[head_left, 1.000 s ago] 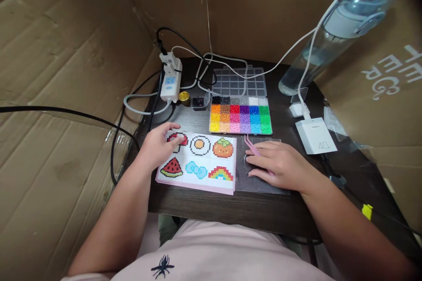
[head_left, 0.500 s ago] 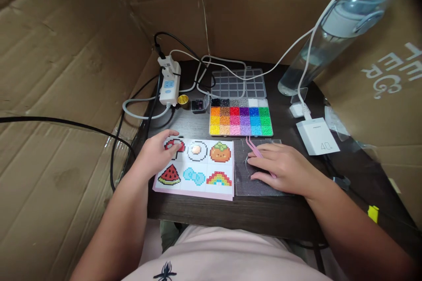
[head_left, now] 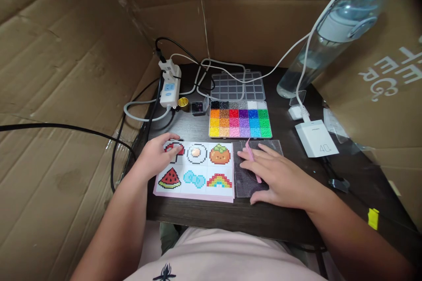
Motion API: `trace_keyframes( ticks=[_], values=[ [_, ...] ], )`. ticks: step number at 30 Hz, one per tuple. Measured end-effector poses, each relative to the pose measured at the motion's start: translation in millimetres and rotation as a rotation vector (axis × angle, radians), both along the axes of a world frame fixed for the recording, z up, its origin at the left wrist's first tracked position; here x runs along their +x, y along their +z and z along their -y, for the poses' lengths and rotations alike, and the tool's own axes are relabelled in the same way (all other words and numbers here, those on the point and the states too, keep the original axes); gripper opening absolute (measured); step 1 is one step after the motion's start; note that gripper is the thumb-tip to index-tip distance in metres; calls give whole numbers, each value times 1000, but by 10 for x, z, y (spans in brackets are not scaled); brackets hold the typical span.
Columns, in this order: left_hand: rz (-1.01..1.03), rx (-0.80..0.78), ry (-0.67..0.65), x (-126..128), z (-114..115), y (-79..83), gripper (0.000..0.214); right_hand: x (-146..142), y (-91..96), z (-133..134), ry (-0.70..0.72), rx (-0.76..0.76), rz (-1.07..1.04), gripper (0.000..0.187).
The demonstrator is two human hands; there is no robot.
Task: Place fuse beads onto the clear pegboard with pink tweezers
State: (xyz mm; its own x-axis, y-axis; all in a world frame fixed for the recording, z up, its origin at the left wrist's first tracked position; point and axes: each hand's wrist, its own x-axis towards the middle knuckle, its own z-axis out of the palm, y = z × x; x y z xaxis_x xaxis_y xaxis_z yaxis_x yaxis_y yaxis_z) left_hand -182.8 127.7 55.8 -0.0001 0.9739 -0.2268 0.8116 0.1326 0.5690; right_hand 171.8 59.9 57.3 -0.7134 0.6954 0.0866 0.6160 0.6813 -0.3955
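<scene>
My left hand [head_left: 154, 156] lies on the upper left corner of a pattern sheet [head_left: 194, 170], fingers apart and holding nothing, partly over the mushroom picture. Pixel pictures of an egg, a persimmon, a watermelon slice, a bow and a rainbow show beside it. Over a clear pegboard [head_left: 245, 184] to the right, my right hand [head_left: 280, 178] has pink tweezers [head_left: 251, 151] caught between its spread fingers. The fingers cover much of the board, and I cannot tell whether any beads sit under them. Behind both stands a bead box [head_left: 239, 118] sorted by colour, its clear lid [head_left: 232, 85] folded back.
A white power strip [head_left: 170, 88], a small gold container [head_left: 183, 104] and a small dark box [head_left: 198, 107] stand at the back left. On the right are a water bottle [head_left: 319, 52] and a white charger [head_left: 316, 138]. Cables cross the back; cardboard walls [head_left: 263, 22] surround the table.
My right hand has shifted slightly left and toward me over the pegboard, its fingers spreading wider. The tweezers have turned more upright between the fingers. My left hand stays on the sheet.
</scene>
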Motion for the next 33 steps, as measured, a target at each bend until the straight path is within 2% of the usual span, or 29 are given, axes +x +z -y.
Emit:
trace_keyframes(
  ticks=[4, 9, 14, 17, 22, 27, 33],
  values=[
    [90, 4, 7, 9, 21, 1, 45, -37, -13, 21, 58, -84, 41, 87],
    [222, 46, 16, 12, 84, 75, 54, -95, -26, 46, 38, -102, 75, 69],
    [325, 90, 98, -8, 170, 244, 51, -139, 20, 72, 26, -82, 115, 56],
    [373, 28, 108, -7, 198, 298, 52, -162, 31, 84, 35, -58, 152, 50],
    [380, -29, 57, 2, 188, 290, 53, -196, 20, 93, 56, 2, 186, 46],
    [374, -35, 32, -42, 172, 201, 55, -209, -42, 108, 97, 177, 185, 43],
    [356, 8, 4, -106, 138, 76, 52, -217, -196, 160, 183, 598, 48, 35]
  ],
)
